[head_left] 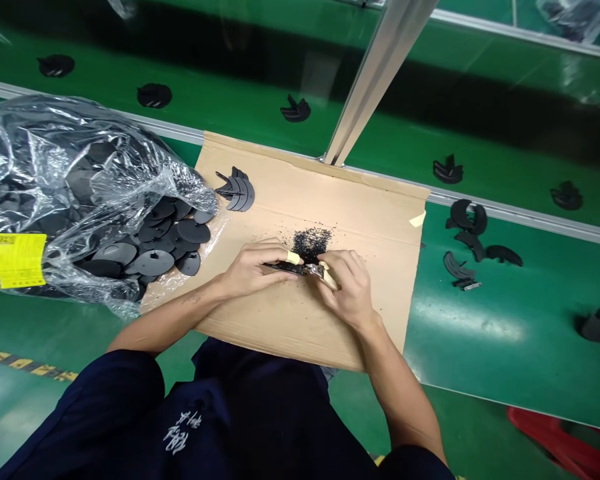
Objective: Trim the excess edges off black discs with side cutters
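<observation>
Black part (284,267) is pinched between the thumb and fingers of my left hand (260,267), low over the cardboard sheet (275,320), its inner end just beside my right hand. A pale yellow cover (293,257) wraps one of my left fingertips. My right hand (349,283) is closed around a small metal tool (314,269), its tip right at the part; I cannot tell whether the two touch. Just beyond both hands, between them, lies a heap of black scraps (312,241), with loose crumbs scattered around it.

Farther out, beyond and to the left of my left hand, a nested stack of curved black pieces (241,192) rests on the cardboard. Well left of that hand, black discs (153,262) spill from a clear plastic bag (95,110). Right of my right hand, past the cardboard's edge, several black arcs (467,217) lie on a green surface (480,360).
</observation>
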`<state>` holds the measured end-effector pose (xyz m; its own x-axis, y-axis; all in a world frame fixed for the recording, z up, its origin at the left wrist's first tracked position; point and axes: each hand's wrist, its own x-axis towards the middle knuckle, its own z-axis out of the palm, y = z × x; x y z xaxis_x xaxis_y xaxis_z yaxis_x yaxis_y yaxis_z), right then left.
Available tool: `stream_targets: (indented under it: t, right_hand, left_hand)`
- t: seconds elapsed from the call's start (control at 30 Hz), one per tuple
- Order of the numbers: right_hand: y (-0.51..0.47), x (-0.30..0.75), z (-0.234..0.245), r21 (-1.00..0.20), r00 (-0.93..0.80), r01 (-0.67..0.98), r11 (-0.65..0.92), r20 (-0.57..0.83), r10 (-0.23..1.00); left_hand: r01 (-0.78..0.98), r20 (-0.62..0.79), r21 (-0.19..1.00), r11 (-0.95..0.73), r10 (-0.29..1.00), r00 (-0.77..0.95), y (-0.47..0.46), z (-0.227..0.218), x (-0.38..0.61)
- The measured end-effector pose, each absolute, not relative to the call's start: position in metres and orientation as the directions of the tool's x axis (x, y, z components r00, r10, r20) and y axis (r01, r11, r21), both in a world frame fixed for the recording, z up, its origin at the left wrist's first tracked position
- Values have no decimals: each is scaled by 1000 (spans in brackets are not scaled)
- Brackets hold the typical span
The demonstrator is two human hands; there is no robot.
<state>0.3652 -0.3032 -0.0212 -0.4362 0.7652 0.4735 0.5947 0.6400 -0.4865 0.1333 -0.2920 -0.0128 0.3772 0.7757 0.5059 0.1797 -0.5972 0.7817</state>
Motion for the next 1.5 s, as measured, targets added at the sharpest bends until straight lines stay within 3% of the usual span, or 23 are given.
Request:
stream_targets:
  t: [0.33, 0.63, 0.8, 0.93, 1.07, 1.17, 1.3, 1.4, 1.5]
  right_hand:
    - [-305, 363, -26, -476, -446, 604, 639, 462, 766]
    - [-309, 362, -23, -327, -459, 699, 636, 478, 749]
    - [-306, 365, -24, -397, -420, 686, 609, 467, 778]
    - [-301, 369, -25, -342, -396, 729, 594, 497, 772]
    - [-302, 369, -27, -319, -423, 750, 580, 443, 790]
    - [-303, 369, -29, -388, -408, 736, 556, 401, 820]
    - [-302, 369, -27, -592, -333, 648, 479, 346, 877]
    - [-302, 366, -21, -742, -313, 520, 424, 296, 902]
    - [-303, 360, -18, -802, -329, 410, 435, 315, 890]
  left_hand:
    - [148, 525, 785, -602, 773, 357, -294, -15, 136]
    - [122, 510, 814, -568, 799, 320, -297, -22, 139]
    - [138, 505, 809, -572, 795, 335, -295, -21, 139]
    - [161, 497, 802, -575, 792, 355, -294, -20, 140]
    - [238, 489, 766, -596, 783, 385, -292, -24, 140]
    - [317, 518, 710, -629, 772, 369, -290, -28, 138]
    - [373, 504, 728, -575, 818, 277, -291, -30, 136]
    - [293, 424, 826, -481, 874, 236, -294, -28, 139]
    - [165, 381, 891, -423, 894, 238, -297, -26, 142]
